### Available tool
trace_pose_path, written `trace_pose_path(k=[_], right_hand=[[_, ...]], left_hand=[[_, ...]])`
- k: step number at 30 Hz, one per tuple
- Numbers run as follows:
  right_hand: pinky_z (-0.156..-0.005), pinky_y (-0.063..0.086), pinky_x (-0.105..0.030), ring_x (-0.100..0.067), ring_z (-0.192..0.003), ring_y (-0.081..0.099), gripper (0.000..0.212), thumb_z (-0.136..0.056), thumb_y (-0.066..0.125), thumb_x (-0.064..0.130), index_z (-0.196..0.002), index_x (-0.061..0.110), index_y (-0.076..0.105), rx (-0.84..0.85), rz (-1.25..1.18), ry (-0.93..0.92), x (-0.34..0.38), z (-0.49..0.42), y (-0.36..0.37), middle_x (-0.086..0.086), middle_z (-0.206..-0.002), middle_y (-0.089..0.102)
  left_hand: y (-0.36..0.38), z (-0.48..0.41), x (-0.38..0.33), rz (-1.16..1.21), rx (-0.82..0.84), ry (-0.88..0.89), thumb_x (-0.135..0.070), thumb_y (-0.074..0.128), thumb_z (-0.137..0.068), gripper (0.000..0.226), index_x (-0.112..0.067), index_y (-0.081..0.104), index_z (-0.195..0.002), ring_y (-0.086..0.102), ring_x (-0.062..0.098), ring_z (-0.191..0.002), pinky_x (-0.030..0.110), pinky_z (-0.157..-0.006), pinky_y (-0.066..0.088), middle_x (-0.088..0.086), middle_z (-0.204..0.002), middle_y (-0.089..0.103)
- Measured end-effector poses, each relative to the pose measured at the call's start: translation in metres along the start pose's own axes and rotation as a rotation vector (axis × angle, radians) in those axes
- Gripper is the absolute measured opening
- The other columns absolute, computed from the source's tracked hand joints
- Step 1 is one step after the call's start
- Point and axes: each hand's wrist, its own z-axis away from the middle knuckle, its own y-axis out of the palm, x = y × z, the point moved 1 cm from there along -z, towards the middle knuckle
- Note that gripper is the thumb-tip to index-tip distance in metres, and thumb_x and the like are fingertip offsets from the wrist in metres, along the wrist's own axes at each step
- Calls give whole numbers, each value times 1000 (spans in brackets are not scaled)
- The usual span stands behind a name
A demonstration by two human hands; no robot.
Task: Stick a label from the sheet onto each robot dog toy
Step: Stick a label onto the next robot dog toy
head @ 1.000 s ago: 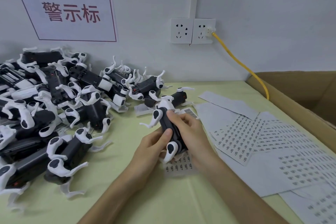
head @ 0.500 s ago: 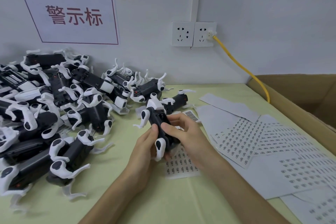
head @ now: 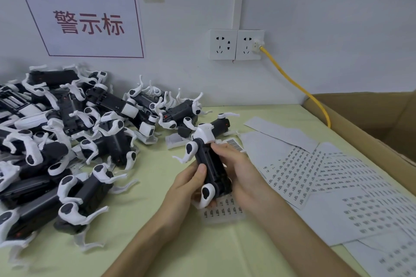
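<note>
A black robot dog toy with white legs (head: 208,162) is held belly-up above the table, head end pointing away from me. My left hand (head: 188,183) grips its left side, thumb pressed on the black body. My right hand (head: 238,171) wraps the right side, with fingertips on the belly near the front. A small label sheet (head: 225,211) lies on the table right under the toy. A big pile of the same toys (head: 67,141) covers the left of the table.
Several more label sheets (head: 326,177) are spread over the right half of the green table (head: 202,254). An open cardboard box (head: 369,123) stands at the right edge. A yellow cable (head: 299,87) runs from the wall socket down behind the box.
Both hands have kept hold of the toy. It first shifted a little left and away from me, then came back. My left thumb has slid along the body.
</note>
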Motion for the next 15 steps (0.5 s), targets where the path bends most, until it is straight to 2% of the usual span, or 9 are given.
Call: trace_pose_path(k=[4,7,10,12,14,15], right_hand=[[-58,57,-33,-20,-75,70,32,-91,63,37,-104,9,73,-14,-6,28,-1,-2,-2,-4,-92,70],[-61,55,-37,-21,-77,69,37,-94,64,36,-109,2,64,28,22,-25,0,-3,-2,-7,-95,68],[-58,56,-33,-17,-74,68,24,-95,68,34,-103,12,62,59,106,-117,-1,-2,-1,-5,-91,69],[-61,55,-26,-13,-76,68,20,-94,71,29,-101,13,62,47,205,-198,-2,-3,-1,-3,-94,66],[-61,55,-27,-13,-76,68,22,-92,72,30,-104,15,64,47,247,-238,-4,-3,1,-2,-96,64],[-61,55,-30,-15,-77,69,25,-89,72,34,-105,16,64,50,244,-239,-4,-3,3,-1,-96,64]], left_hand=[[0,0,-1,-1,5,3,-47,50,-95,46,-13,70,-119,69,16,-74,24,-64,54,9,-100,77],[0,1,-3,41,-18,-1,-48,52,-94,47,-13,71,-120,70,21,-82,27,-65,54,16,-106,76],[0,2,-5,92,-38,-7,-48,57,-95,41,-17,74,-117,68,29,-85,32,-66,55,21,-108,74],[-1,1,-7,121,-54,-6,-49,61,-98,40,-17,74,-118,65,29,-78,31,-62,55,23,-102,71],[-3,1,-9,143,-66,-5,-52,61,-96,43,-18,74,-119,64,26,-73,30,-61,55,21,-97,70],[-4,0,-9,157,-63,-8,-53,59,-94,44,-20,75,-119,67,26,-76,30,-64,55,19,-100,72]])
